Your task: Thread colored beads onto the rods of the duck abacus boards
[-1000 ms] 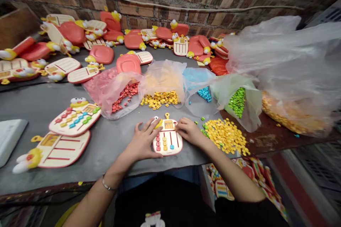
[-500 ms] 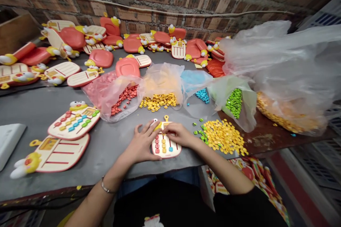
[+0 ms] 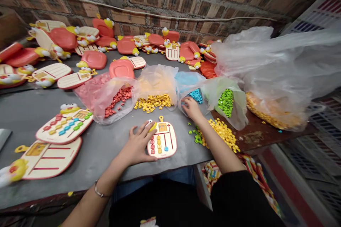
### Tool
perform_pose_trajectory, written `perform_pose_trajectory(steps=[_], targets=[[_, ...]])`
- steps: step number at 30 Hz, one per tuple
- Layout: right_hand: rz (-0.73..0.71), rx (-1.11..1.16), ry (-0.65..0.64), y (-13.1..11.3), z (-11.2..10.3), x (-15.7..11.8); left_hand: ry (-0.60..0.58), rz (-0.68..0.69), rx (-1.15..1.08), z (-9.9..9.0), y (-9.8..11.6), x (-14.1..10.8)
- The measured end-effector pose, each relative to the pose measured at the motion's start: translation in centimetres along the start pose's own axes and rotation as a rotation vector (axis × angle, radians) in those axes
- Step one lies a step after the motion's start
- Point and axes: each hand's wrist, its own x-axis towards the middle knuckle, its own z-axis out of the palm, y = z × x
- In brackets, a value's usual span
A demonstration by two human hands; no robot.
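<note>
My left hand [image 3: 137, 144] grips the left side of a cream toy board [image 3: 170, 138] with a red rim, lying flat near the table's front edge. Red and yellow beads fill slots on the board, and one blue bead [image 3: 166, 148] sits at the bottom of another slot. The rightmost slot has no beads on it. My right hand [image 3: 192, 108] reaches to the mouth of the bag of blue beads [image 3: 196, 95]. Its fingers are bent at the bag's edge, and whether they hold a bead is too small to tell.
Bags of red beads [image 3: 118, 101], yellow beads [image 3: 154, 102] and green beads [image 3: 226, 102] stand behind. Loose yellow pieces [image 3: 222, 133] lie right. A board with beads [image 3: 65, 125] overlaps another [image 3: 53, 158] at left. More toys [image 3: 128, 45] line the brick wall.
My right hand has left the board and moved up and right to the blue bag. My left hand still holds the board. The whole view has shifted a little.
</note>
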Motion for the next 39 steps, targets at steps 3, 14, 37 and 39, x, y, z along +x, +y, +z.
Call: perform_pose_trajectory(steps=[3, 14, 37, 39], targets=[[-0.041, -0.049, -0.102, -0.4, 0.0, 0.5, 0.001, -0.006, 0.005, 0.0, 0.0, -0.1], [-0.331, 0.208, -0.106, -8.1, 1.7, -8.3, 0.005, -0.006, -0.008, 0.1, 0.2, -0.1], [-0.151, 0.579, -0.282, -5.9, -1.2, -8.5, -0.007, -0.011, -0.012, -0.1, 0.1, 0.0], [0.019, 0.496, -0.021, -3.7, -1.5, -6.2, -0.004, -0.006, -0.018, -0.1, 0.1, 0.1]])
